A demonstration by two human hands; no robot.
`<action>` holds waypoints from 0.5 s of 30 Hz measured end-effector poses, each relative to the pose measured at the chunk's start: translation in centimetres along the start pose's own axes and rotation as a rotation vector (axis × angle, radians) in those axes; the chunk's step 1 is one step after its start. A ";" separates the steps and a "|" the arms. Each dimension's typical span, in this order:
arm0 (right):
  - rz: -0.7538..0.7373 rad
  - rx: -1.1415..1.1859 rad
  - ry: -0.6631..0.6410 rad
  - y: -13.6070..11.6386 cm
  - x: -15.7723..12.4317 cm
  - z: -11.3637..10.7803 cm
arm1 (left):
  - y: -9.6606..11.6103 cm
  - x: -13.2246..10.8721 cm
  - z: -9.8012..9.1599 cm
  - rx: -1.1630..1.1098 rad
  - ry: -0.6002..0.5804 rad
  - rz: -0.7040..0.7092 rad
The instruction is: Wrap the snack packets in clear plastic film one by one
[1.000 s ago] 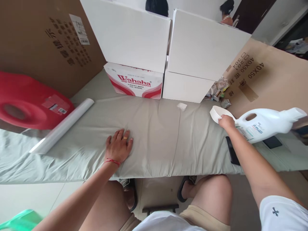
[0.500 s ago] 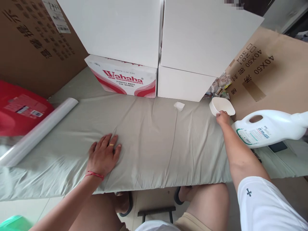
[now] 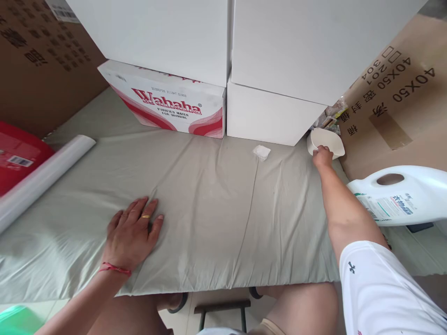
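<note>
My right hand (image 3: 322, 157) reaches far out and grips the near rim of a cream-coloured plastic bowl (image 3: 328, 139) with rounded corners. The bowl is at the back right, beside a white box and a brown carton; some of its near side is behind my fingers. My left hand (image 3: 132, 232), with a ring and a red wrist cord, lies flat on the grey-green cloth (image 3: 209, 200), fingers stretched out and holding nothing. A small white folded piece (image 3: 261, 152), perhaps tissue or plastic, lies on the cloth between the hands, nearer the boxes.
Stacked white boxes (image 3: 277, 114) and a Wahaha water carton (image 3: 171, 100) form a wall at the back. Brown cartons (image 3: 394, 88) flank both sides. A white detergent jug (image 3: 412, 195) lies right of my forearm. At left are a plastic film roll (image 3: 49, 179) and a red container (image 3: 21, 151).
The view has moved in closer and shifted. My right hand stays on the bowl, which sits in about the same spot by the boxes. My left hand remains flat on the cloth.
</note>
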State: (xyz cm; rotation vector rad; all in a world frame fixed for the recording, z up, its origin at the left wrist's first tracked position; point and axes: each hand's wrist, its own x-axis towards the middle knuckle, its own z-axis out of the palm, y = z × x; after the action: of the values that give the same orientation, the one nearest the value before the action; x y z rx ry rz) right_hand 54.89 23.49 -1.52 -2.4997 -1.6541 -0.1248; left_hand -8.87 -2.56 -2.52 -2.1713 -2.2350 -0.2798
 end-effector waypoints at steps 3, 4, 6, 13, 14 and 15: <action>0.029 0.003 0.012 0.0 -0.6 -0.5 | 0.0 0.0 0.0 -0.008 -0.011 0.006; 0.037 0.005 0.022 0.1 -1.2 -0.6 | 0.0 0.0 -0.1 -0.010 -0.017 0.007; 0.047 0.009 0.043 0.4 -2.5 -1.0 | 0.0 0.1 -0.1 -0.014 -0.025 0.004; -0.007 0.065 0.016 -1.9 -5.2 -2.0 | 0.1 0.0 0.0 -0.033 -0.042 0.001; -0.006 0.074 0.016 -2.4 -5.4 -2.4 | 0.2 0.0 0.0 -0.033 -0.045 0.003; -0.004 0.082 0.022 -3.0 -5.6 -2.8 | 0.2 0.0 0.0 -0.032 -0.048 0.004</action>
State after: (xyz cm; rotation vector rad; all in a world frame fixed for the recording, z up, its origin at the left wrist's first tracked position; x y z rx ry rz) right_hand 49.95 19.09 0.65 -2.4265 -1.6218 -0.0829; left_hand -8.69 -2.53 -2.54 -2.2217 -2.2662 -0.2676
